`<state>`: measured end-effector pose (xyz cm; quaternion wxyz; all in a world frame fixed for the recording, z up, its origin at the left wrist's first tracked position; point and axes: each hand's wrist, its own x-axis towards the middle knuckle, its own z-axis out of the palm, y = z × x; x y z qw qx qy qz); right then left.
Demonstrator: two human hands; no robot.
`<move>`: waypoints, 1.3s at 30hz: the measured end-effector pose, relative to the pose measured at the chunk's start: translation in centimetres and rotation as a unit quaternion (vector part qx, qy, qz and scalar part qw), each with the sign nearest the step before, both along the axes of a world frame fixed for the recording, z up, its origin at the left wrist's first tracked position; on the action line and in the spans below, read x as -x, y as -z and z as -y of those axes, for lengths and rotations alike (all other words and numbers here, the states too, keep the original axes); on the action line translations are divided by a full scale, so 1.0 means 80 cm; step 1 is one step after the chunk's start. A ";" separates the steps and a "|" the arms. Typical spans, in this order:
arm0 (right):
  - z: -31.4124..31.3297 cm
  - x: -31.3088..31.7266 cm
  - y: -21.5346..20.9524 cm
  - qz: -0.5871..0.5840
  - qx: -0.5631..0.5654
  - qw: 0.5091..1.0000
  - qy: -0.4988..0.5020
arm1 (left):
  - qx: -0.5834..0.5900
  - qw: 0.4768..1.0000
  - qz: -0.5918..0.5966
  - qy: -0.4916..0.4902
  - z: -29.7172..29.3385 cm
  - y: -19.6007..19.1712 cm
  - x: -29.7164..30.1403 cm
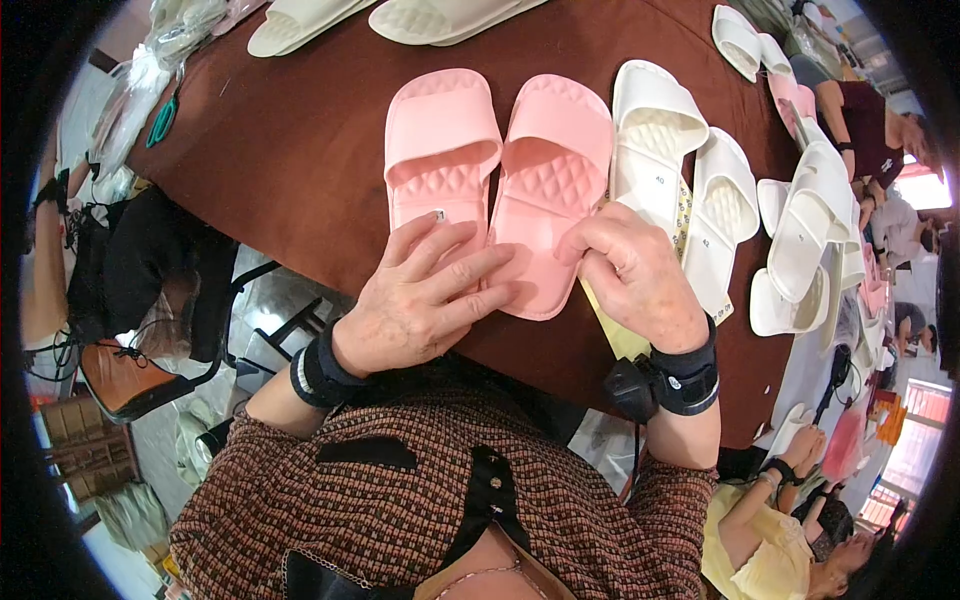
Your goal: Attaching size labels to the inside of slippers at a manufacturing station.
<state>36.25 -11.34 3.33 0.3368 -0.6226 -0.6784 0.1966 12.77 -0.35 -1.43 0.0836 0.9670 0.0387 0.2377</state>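
Note:
Two pink slippers lie side by side before me, toes pointing away. My left hand (425,290) rests with outstretched fingers across the heel of the left pink slipper (442,115), its fingertips reaching toward the other one. A small label shows on that left insole beside my fingers. At the right pink slipper (558,125), my right hand (640,275) is curled, thumb and bent fingers pinching the outer edge of the heel. Just right of it lie a white slipper (655,110) and a second white slipper (727,170). A yellow patterned sheet (622,335) sticks out beneath them.
More white slippers (805,220) are heaped along the table's right side. Cream slippers (455,18) lie at the far edge of the brown-covered table (290,150). Teal-handled scissors (163,118) and clear plastic bags (130,100) are at the left. Other people work at right.

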 end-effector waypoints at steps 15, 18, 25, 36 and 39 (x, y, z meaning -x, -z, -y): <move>-0.003 -0.003 0.009 -0.079 0.016 0.996 0.034 | 0.004 1.000 -0.012 -0.001 0.001 -0.002 0.001; -0.002 -0.007 0.006 -0.096 0.017 0.994 0.057 | 0.004 1.000 -0.012 -0.004 0.001 -0.003 0.000; -0.002 -0.008 0.011 -0.023 0.049 0.997 0.062 | -0.007 1.000 -0.002 -0.009 0.002 -0.004 -0.002; 0.002 0.000 0.017 0.087 0.024 0.994 0.062 | -0.008 1.000 -0.010 -0.012 0.003 -0.007 -0.004; 0.001 -0.004 0.018 0.038 0.043 0.996 0.065 | 0.009 1.000 -0.005 -0.009 0.005 -0.007 -0.004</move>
